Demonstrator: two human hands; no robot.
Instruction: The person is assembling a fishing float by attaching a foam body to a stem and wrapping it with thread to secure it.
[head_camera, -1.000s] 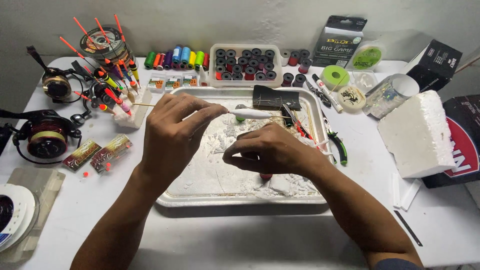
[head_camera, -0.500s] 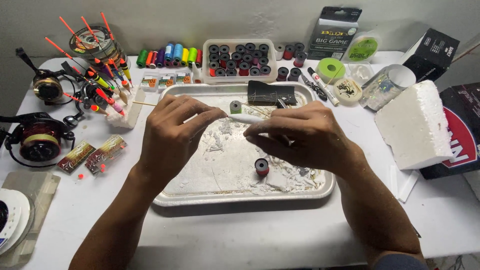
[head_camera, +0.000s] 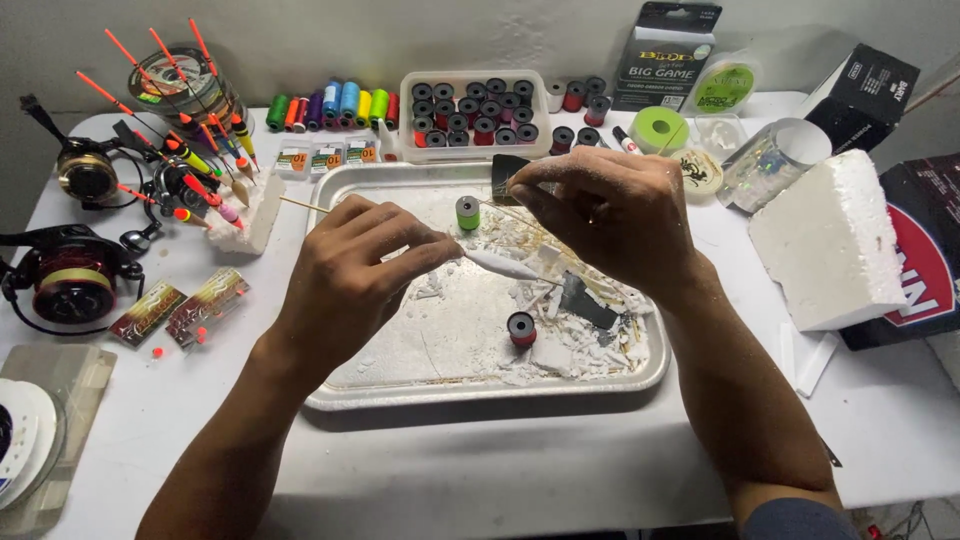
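Nearest the camera, both forearms reached in over the white table (head_camera: 560, 460) and met above the metal tray (head_camera: 400, 395). The left hand (head_camera: 350, 275) was curled shut, thumb and fingertips pinched on a thin wooden stick that poked out to the left past the knuckles. On that stick sat the white float body (head_camera: 505, 265), jutting from the pinch towards the right, low over the tray's middle and between the two hands. The right hand (head_camera: 615, 215) hovered just beyond it, fingers bent and closed on a fine thread (head_camera: 520, 215) running down towards the float; how tight that pinch was could not be told. Under the hands lay white foam scraps (head_camera: 575, 345), with a red spool (head_camera: 521, 327) standing near the front and a green spool (head_camera: 467, 212) further back. Off to the right sat a big white foam block (head_camera: 830, 245). Further left were two fishing reels (head_camera: 70, 285) and a bunch of finished floats (head_camera: 200, 170). At the back stood a box of spools (head_camera: 470, 115) and a row of coloured thread (head_camera: 335, 105).
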